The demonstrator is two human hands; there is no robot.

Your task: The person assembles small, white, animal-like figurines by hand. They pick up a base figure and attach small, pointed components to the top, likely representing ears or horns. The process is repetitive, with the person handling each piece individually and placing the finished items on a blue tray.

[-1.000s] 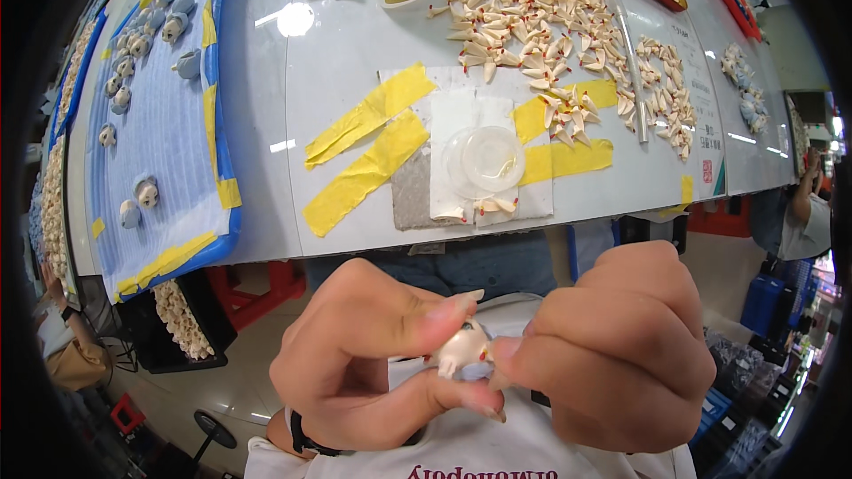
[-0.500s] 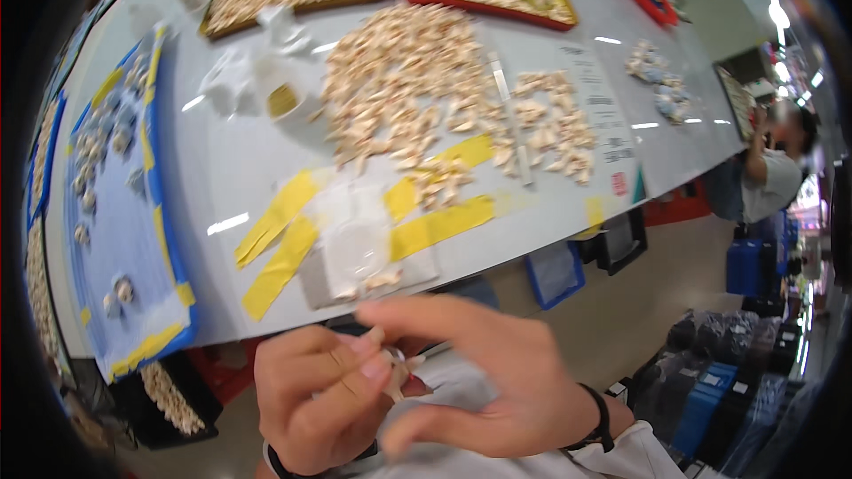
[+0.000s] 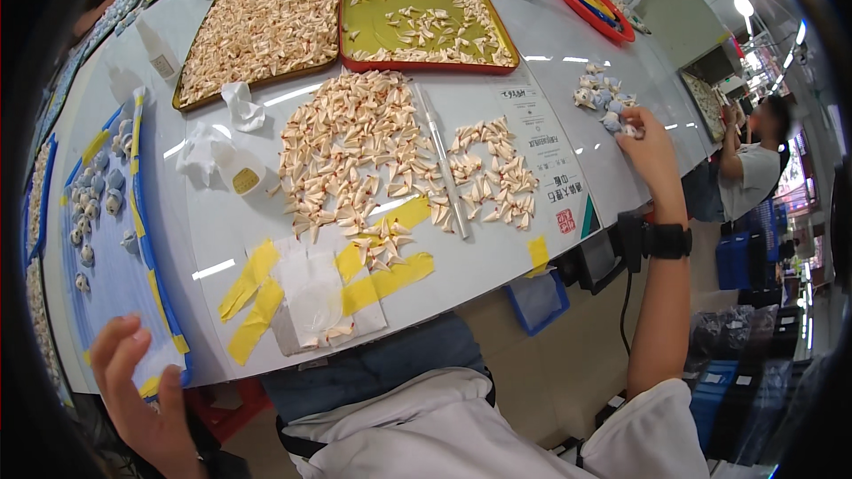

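At the lower left, my left hand is raised with its fingers spread and nothing in them, beside the near end of a blue tray. That tray holds several small rounded blue-and-white pieces. My right arm stretches far across the table to the right. There my right hand bends its fingertips round a small blue-and-white piece at the near edge of a little heap of such pieces. The fingers partly hide the piece.
Cream pointed pieces with reddish tips form a big pile mid-table and a smaller one, with a clear rod between. Behind stand two filled trays. Yellow tape surrounds a white pad. A glue bottle stands left; a person sits far right.
My hands, together in front of me around a small piece, have parted. The left has moved out toward the blue tray, the right to the heap on the right. The view has shifted.
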